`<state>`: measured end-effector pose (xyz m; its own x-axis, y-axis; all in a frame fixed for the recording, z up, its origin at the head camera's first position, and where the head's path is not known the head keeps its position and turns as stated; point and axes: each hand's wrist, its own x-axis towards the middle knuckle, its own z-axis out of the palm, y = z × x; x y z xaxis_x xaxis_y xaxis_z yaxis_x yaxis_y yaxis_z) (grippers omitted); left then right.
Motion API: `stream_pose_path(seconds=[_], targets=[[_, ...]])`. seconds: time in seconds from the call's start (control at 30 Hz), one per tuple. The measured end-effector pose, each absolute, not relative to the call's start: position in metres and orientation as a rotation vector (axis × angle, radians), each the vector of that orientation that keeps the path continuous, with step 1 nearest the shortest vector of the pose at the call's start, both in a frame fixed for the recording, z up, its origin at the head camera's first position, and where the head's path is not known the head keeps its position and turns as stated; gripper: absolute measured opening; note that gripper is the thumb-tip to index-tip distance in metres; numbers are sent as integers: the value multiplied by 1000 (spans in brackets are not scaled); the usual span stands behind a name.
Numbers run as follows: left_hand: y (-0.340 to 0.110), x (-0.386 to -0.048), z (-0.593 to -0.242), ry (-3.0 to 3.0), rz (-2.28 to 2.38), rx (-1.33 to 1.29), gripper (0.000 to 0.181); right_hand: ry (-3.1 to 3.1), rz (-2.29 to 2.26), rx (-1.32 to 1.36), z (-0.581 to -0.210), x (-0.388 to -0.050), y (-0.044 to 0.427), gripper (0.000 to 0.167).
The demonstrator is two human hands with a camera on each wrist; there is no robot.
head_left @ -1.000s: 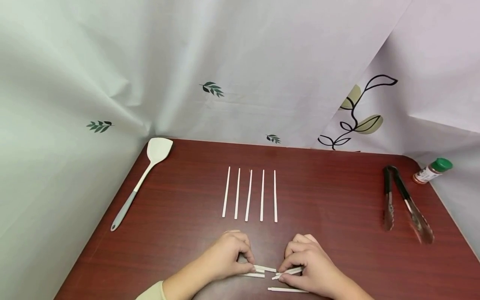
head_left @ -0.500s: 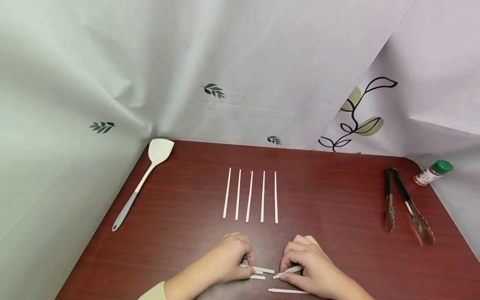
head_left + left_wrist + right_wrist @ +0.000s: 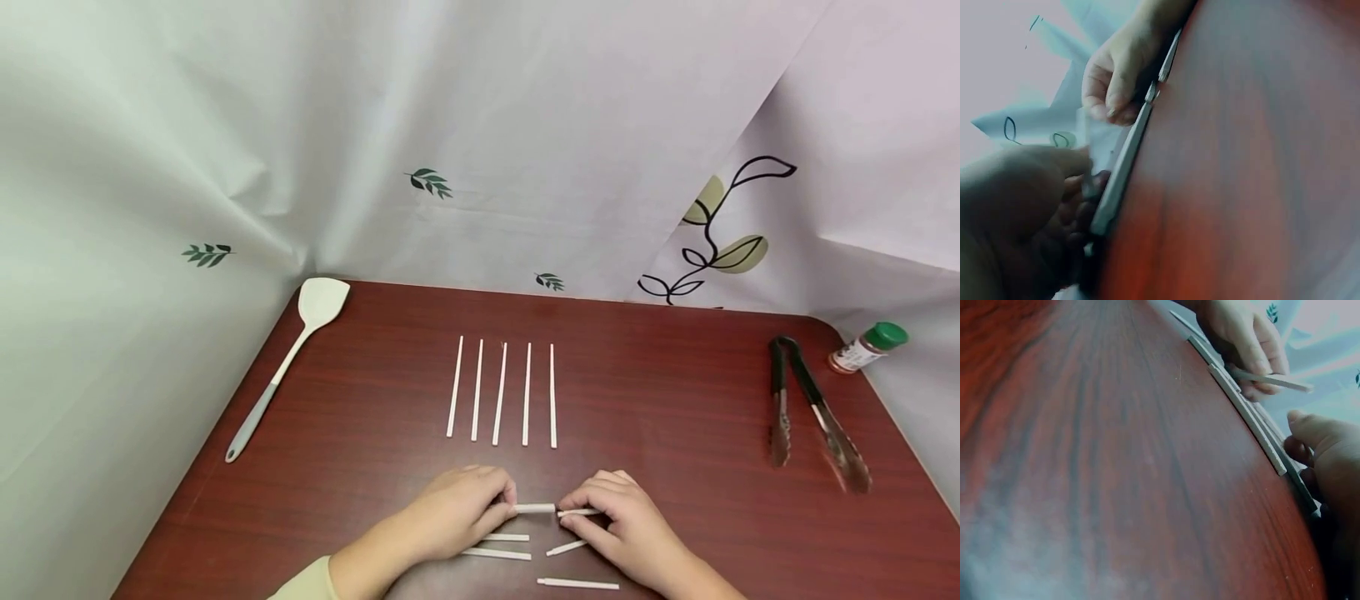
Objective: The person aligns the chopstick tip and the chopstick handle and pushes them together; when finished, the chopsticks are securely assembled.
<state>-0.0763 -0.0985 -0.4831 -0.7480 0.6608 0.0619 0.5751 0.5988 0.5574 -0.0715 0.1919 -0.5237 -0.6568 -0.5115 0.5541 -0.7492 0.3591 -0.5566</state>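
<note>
My left hand [image 3: 461, 508] pinches a short white stick [image 3: 536, 508] between thumb and fingers, its free end pointing right. Facing it, my right hand [image 3: 626, 521] pinches another short white stick [image 3: 579, 512], much of it covered by the fingers. The two facing ends lie close together; whether they touch I cannot tell. In the right wrist view, the left hand's white stick [image 3: 1282, 382] is above the table. Below the hands lie more short sticks: two beside the left hand, one slanted stick [image 3: 566, 547] under the right hand, and one with a narrowed tip [image 3: 577, 583] nearest me.
Several long white sticks [image 3: 501, 392] lie in a parallel row on the dark red table [image 3: 360, 400]. A white spatula with a grey handle [image 3: 288, 358] lies at the left edge. Metal tongs [image 3: 817, 408] and a green-capped spice jar [image 3: 866, 347] are at the right.
Both hands have lifted one short stick each from the groups near me and moved them slightly away, bringing their ends face to face. The long sticks have stayed in place.
</note>
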Motion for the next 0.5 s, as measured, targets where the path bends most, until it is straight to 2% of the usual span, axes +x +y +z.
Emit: stream_pose_path(seconds=[0.13,0.37,0.5], targets=[[-96,-77,-496,2715,989,1062,9,-2302,1237,1076,-524,-73,190,33],[-92,-78,-506,2825,960,1191,9,-2194,1330,1056,-526,-74,189,35],[-91,-79,-507,2839,957,1215,10,-2170,1351,1077,-527,-74,190,30]])
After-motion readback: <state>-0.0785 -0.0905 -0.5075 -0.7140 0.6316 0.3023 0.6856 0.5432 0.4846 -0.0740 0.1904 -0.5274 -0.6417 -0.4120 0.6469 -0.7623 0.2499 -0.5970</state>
